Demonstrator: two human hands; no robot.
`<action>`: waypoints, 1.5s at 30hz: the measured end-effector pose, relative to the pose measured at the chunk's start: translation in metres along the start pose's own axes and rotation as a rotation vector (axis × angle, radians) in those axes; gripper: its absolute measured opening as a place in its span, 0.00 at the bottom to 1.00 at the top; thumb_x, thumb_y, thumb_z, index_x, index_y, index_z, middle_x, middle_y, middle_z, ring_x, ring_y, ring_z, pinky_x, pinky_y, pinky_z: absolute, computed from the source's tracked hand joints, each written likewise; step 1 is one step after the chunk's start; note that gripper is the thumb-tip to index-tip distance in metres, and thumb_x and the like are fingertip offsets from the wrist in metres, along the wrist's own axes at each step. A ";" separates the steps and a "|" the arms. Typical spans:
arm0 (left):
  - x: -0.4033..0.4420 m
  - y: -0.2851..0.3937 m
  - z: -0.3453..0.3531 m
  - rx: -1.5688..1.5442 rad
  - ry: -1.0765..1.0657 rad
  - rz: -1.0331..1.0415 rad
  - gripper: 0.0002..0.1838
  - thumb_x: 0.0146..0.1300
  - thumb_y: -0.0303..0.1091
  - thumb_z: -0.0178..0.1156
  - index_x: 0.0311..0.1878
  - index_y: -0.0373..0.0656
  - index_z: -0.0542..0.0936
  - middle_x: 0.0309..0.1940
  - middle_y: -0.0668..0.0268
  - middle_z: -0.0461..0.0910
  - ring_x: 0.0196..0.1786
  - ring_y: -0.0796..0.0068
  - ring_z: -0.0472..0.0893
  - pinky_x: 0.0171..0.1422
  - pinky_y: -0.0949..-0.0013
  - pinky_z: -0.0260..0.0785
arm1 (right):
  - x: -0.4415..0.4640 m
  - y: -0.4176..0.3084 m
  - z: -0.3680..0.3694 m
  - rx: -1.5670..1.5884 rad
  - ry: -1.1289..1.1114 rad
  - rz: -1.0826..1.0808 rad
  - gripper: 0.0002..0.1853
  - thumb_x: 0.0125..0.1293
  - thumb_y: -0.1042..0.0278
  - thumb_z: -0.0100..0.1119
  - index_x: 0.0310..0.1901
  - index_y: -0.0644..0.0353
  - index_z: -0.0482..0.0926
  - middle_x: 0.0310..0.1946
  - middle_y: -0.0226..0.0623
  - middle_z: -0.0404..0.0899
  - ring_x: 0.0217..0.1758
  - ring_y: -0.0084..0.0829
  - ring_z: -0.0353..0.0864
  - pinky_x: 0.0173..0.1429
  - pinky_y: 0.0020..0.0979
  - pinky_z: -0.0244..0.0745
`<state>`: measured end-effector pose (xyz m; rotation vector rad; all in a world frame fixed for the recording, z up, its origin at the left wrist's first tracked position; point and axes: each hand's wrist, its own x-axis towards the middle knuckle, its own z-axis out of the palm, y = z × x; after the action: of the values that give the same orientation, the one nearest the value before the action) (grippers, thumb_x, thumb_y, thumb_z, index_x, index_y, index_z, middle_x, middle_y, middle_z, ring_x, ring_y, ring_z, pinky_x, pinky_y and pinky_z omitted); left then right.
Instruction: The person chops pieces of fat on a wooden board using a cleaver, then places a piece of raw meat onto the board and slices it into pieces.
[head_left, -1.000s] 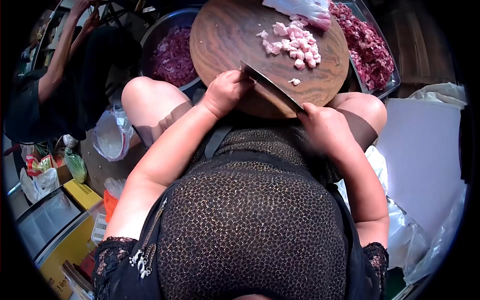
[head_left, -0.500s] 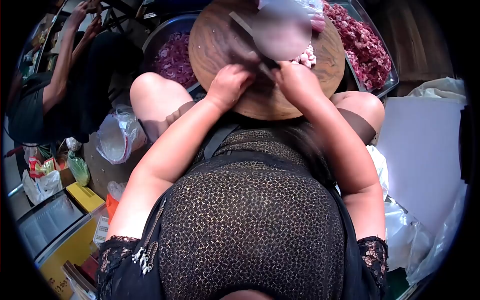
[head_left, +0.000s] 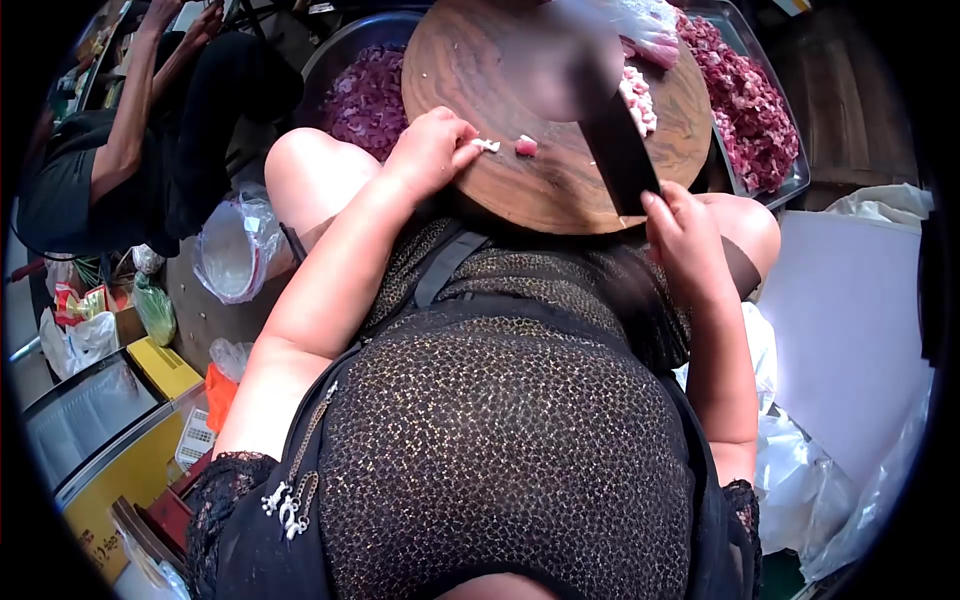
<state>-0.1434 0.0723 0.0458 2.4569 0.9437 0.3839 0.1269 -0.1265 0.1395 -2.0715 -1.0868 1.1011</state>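
My right hand (head_left: 685, 235) grips a broad dark cleaver (head_left: 622, 160) near the right edge of a round wooden chopping board (head_left: 520, 195). The blade slants up and left over the board, and a blurred patch hides its upper end. Over the board's left edge, my left hand (head_left: 432, 150) pinches a small whitish scrap of fat (head_left: 486, 146) at the fingertips. A small pink piece of meat (head_left: 526, 146) lies just to the right of that scrap. Beyond the cleaver sit diced pale pink pieces (head_left: 638, 100) and a larger slab of meat (head_left: 657, 48) beside clear plastic.
A metal bowl of chopped dark red meat (head_left: 360, 105) stands behind the board's left side. To the right is a metal tray (head_left: 797, 170) heaped with minced red meat (head_left: 740, 110). Another person (head_left: 120, 150) sits at the left. A plastic-lined bucket (head_left: 228, 260) stands nearby.
My right hand and the cleaver have swung right and toward me, away from my left hand. My left hand has shifted left to the board's edge. Small meat pieces now show between them.
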 end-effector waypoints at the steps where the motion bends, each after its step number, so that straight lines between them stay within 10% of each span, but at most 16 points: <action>1: 0.003 0.004 0.001 0.001 -0.062 -0.084 0.12 0.58 0.35 0.68 0.42 0.39 0.84 0.37 0.57 0.81 0.42 0.57 0.82 0.49 0.61 0.75 | 0.003 0.000 -0.001 0.147 0.032 -0.017 0.12 0.75 0.64 0.53 0.43 0.66 0.79 0.17 0.24 0.71 0.17 0.14 0.68 0.22 0.22 0.63; 5: 0.030 0.027 0.018 -0.225 -0.035 0.099 0.11 0.58 0.33 0.67 0.42 0.39 0.83 0.38 0.58 0.81 0.41 0.58 0.83 0.49 0.62 0.76 | 0.049 0.038 -0.004 0.803 0.205 0.055 0.09 0.75 0.63 0.54 0.37 0.57 0.72 0.20 0.28 0.72 0.16 0.22 0.70 0.20 0.26 0.69; 8: 0.059 0.040 0.036 -0.043 0.041 0.421 0.18 0.61 0.39 0.65 0.51 0.41 0.82 0.57 0.56 0.79 0.62 0.54 0.76 0.67 0.53 0.67 | 0.059 0.044 -0.004 0.897 0.351 0.148 0.08 0.74 0.64 0.51 0.38 0.57 0.67 0.21 0.29 0.69 0.17 0.26 0.70 0.20 0.31 0.72; 10: 0.048 0.052 0.050 0.176 -0.123 0.262 0.46 0.61 0.62 0.60 0.76 0.47 0.59 0.78 0.50 0.52 0.81 0.48 0.47 0.80 0.39 0.39 | 0.054 0.068 0.001 0.854 0.394 0.133 0.08 0.74 0.64 0.51 0.39 0.58 0.67 0.21 0.30 0.69 0.17 0.26 0.70 0.20 0.32 0.72; 13: 0.060 0.042 0.059 0.293 -0.187 0.181 0.55 0.57 0.69 0.60 0.79 0.47 0.51 0.80 0.49 0.41 0.83 0.50 0.39 0.82 0.41 0.31 | 0.036 0.079 0.009 0.878 0.305 0.257 0.08 0.74 0.65 0.51 0.42 0.58 0.65 0.21 0.30 0.68 0.17 0.26 0.71 0.19 0.32 0.73; 23: 0.222 0.056 0.109 -0.086 0.194 0.123 0.31 0.60 0.51 0.63 0.62 0.40 0.76 0.60 0.54 0.76 0.65 0.53 0.71 0.72 0.58 0.62 | 0.061 0.067 0.027 0.986 0.109 0.347 0.09 0.75 0.62 0.53 0.42 0.54 0.65 0.22 0.29 0.69 0.18 0.26 0.72 0.22 0.34 0.76; 36: 0.176 0.053 0.079 -0.308 -0.092 0.230 0.31 0.64 0.57 0.57 0.58 0.40 0.80 0.57 0.53 0.80 0.62 0.52 0.76 0.70 0.55 0.64 | 0.077 0.047 0.039 0.837 -0.055 0.297 0.09 0.75 0.63 0.54 0.40 0.56 0.65 0.21 0.28 0.69 0.17 0.25 0.71 0.22 0.34 0.75; 45: 0.113 0.045 0.079 -0.345 0.518 -0.038 0.47 0.48 0.55 0.72 0.69 0.42 0.67 0.69 0.52 0.64 0.73 0.49 0.61 0.78 0.52 0.53 | 0.110 -0.020 0.097 0.552 -0.068 0.082 0.08 0.70 0.68 0.53 0.35 0.62 0.69 0.19 0.33 0.72 0.15 0.29 0.73 0.21 0.33 0.75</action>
<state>-0.0040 0.0944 0.0126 2.0534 1.0166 1.1074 0.0728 -0.0137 0.0599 -1.6566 -0.6314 1.3400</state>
